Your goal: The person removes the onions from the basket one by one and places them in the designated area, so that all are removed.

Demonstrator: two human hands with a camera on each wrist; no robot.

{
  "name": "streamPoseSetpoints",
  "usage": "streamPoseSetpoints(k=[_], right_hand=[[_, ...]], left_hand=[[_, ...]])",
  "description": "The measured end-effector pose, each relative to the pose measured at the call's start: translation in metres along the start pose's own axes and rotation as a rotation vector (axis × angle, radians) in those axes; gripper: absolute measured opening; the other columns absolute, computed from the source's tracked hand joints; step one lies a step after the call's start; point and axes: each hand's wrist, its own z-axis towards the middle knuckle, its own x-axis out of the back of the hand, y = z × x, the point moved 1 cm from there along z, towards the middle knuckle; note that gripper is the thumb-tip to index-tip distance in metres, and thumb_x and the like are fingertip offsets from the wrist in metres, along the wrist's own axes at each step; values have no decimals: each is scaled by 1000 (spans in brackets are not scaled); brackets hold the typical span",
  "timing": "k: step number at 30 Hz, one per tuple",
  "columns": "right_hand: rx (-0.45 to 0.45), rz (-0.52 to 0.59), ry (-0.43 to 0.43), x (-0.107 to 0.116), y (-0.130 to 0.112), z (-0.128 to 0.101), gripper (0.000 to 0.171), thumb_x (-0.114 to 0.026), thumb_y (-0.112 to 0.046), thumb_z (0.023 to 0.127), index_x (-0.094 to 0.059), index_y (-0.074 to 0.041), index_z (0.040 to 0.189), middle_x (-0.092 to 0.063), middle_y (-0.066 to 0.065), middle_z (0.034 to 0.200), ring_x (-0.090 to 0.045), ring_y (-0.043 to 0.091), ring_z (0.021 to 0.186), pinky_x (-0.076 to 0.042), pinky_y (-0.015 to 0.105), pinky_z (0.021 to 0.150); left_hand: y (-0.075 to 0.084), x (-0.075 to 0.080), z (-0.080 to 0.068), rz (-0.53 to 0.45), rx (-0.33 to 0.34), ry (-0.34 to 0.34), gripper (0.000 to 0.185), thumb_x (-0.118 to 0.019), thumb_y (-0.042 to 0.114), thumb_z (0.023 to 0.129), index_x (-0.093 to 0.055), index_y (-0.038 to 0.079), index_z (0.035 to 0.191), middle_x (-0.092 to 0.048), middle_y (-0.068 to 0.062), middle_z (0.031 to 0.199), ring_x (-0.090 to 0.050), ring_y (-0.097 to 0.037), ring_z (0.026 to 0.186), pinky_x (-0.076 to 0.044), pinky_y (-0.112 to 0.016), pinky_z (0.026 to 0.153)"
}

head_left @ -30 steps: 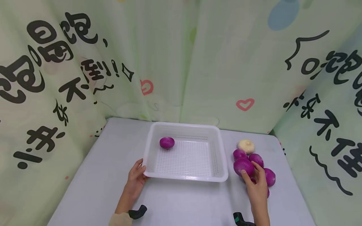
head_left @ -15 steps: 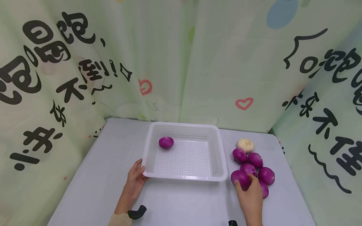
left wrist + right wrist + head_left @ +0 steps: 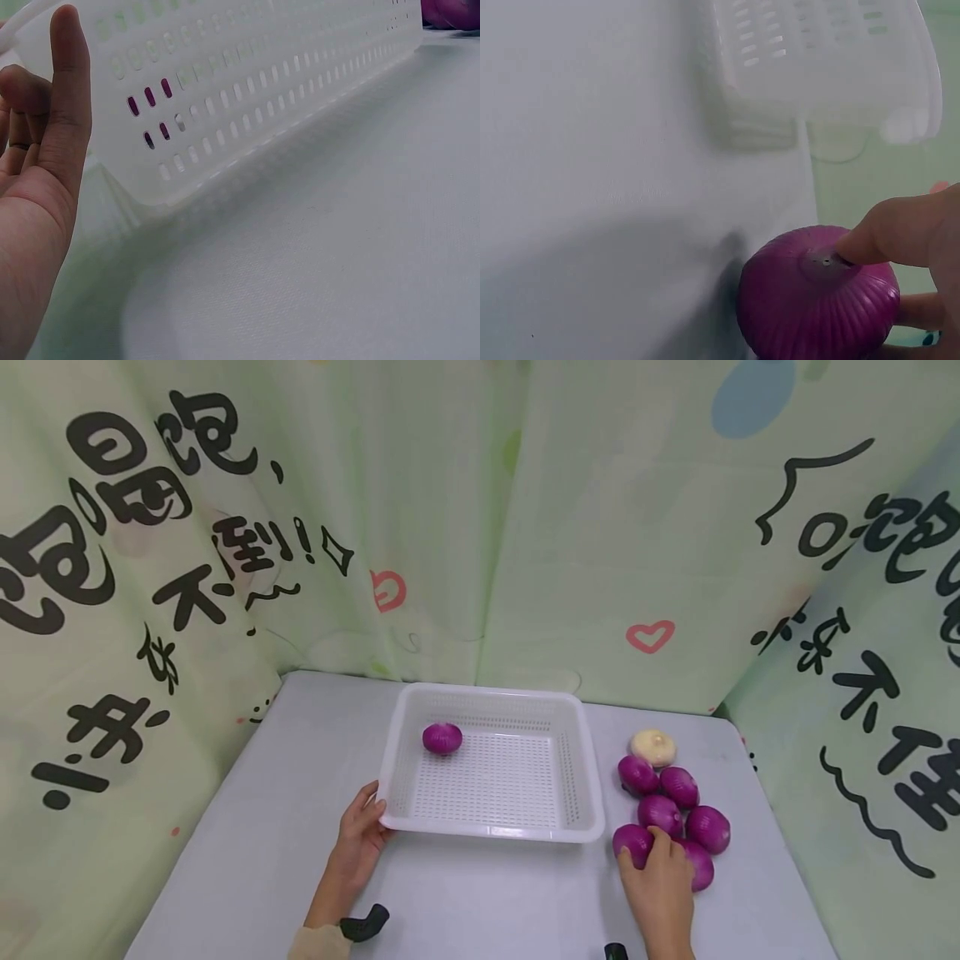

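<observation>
My left hand [image 3: 362, 835] holds the near left corner of a white perforated plastic basket [image 3: 495, 834]. In the left wrist view the thumb [image 3: 69, 97] stands along its side wall. One purple onion [image 3: 442, 739] lies in the basket at the far left. My right hand [image 3: 660, 881] grips another purple onion [image 3: 632, 845] at the near left of a group of onions. The right wrist view shows the thumb [image 3: 885, 232] pressed by that onion's end, with fingers behind it.
Several more purple onions [image 3: 660, 814] sit close together right of the basket. A pale yellowish-white onion [image 3: 653, 748] lies behind them. The white table [image 3: 480, 902] ends at a printed green curtain [image 3: 450, 527] at the back and sides.
My right hand has brought its onion down and slightly left from over the group, uncovering the onions behind. My left hand and the basket have stayed put.
</observation>
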Motion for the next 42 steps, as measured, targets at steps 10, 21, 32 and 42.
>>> streamPoseSetpoints(k=[10, 21, 32, 42], right_hand=[[20, -55, 3, -2, -2, -2, 62, -66, -19, 94, -45, 10, 145, -44, 40, 140, -41, 59, 129, -41, 76, 100], [60, -62, 55, -7, -3, -3, 61, -64, -14, 94, -43, 12, 145, -44, 40, 142, -35, 61, 131, -40, 78, 98], [68, -56, 117, -7, -1, -2, 59, -62, -13, 95, -44, 13, 145, -39, 39, 141, -33, 60, 130, -42, 80, 90], [26, -61, 92, -2, -2, -3, 56, -59, -15, 98, -44, 10, 146, -39, 38, 143, -32, 59, 131, -43, 79, 90]], left_hand=[[0, 1, 0, 6, -8, -15, 44, -50, 18, 109, -39, 13, 152, -46, -18, 158, -62, -31, 131, -58, -31, 99], [-1, 1, 0, 5, 3, 1, 44, -50, 19, 109, -40, 14, 152, -47, -17, 157, -62, -29, 129, -58, -30, 98], [0, 0, -1, -1, 11, -2, 44, -50, 19, 109, -39, 14, 152, -45, -17, 158, -62, -28, 130, -58, -29, 98], [-1, 2, 1, 23, -2, -9, 44, -50, 20, 109, -40, 14, 152, -47, -15, 157, -62, -28, 129, -58, -30, 98]])
